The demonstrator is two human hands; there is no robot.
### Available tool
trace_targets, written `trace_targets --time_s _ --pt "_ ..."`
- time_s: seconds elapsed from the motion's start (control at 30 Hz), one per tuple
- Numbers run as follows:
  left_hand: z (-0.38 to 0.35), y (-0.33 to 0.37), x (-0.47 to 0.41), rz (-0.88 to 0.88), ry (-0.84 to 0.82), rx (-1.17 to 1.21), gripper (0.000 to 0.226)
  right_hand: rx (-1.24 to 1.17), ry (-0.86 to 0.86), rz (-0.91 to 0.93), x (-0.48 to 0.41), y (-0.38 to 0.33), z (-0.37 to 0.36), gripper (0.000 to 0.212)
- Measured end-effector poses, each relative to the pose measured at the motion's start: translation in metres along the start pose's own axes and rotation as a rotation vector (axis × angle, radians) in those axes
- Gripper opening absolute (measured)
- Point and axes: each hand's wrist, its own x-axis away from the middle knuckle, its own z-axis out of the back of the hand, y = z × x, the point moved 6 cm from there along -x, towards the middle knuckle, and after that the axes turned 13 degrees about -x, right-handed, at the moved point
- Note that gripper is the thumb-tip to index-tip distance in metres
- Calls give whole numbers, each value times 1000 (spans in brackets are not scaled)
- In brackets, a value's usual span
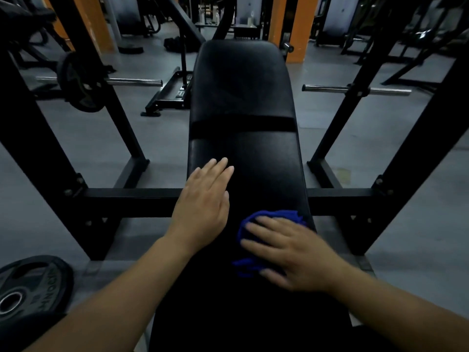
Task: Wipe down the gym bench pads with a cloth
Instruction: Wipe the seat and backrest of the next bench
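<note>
A person's right hand (291,252), fingers spread flat, presses a bunched blue cloth (279,215) onto the near pad (266,168) of the black surface (243,124), lower centre-right of the frame; the left hand (203,204) rests flat and empty by the pad's left edge. Nothing pinches the cloth — a sideways stroke could slide it off the close right edge — and the far pad (241,80), upper centre, might get skipped.

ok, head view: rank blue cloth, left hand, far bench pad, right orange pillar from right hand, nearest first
1. blue cloth, under the right hand
2. left hand, left of it
3. far bench pad, straight ahead
4. right orange pillar, behind the bench
</note>
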Motion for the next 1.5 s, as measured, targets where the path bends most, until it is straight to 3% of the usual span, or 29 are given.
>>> trace_targets --time_s 0.03,0.17,0.3,0.43,0.5,0.57,0.6,0.77,0.87,1.0,1.1,1.2,1.33,1.5 --pt "0 -1 0 -2 -4 3 58 10 40 -29 0 16 9 57" --pt "-5 11 -2 -20 -25 31 58 16 241 -521 -40 56 27 65" --pt "-3 19 -4 -30 6 58 58 -107 105 -353 -50 48 25 70" --pt "5 46 -5 -80 -5 218 62 -346 401 -572 -60 69 46 58" --pt "2 63 -7 -62 -73 278 70 -618 502 -658 -64 71 49 49" --pt "-10 73 -10 -65 -153 110 84 -1065 606 -729 -62 79 53 51" --pt "-16 74 -11 -64 -189 -10 89 -1136 624 -745 -59 84 56 53" --pt "-9 53 -21 8 -140 -185 62 -421 290 -624 -51 67 51 48" --pt "3 23 -19 24 -136 -272 58 -169 174 -556 -49 54 36 56" --pt "9 15 -19 30 -251 -212 66 -153 95 -564 -59 35 20 77" --pt "8 29 -23 21 -334 -54 69 -148 109 -601 -50 30 18 79" --pt "-6 34 -33 30 -309 -69 58 -120 167 -654 -38 43 27 75" --pt "-13 35 -62 16 -228 -183 64 -108 169 -674 -48 63 40 66" --pt "-15 1 -142 26 -153 -304 66 -43 229 -712 -105 119 66 77"
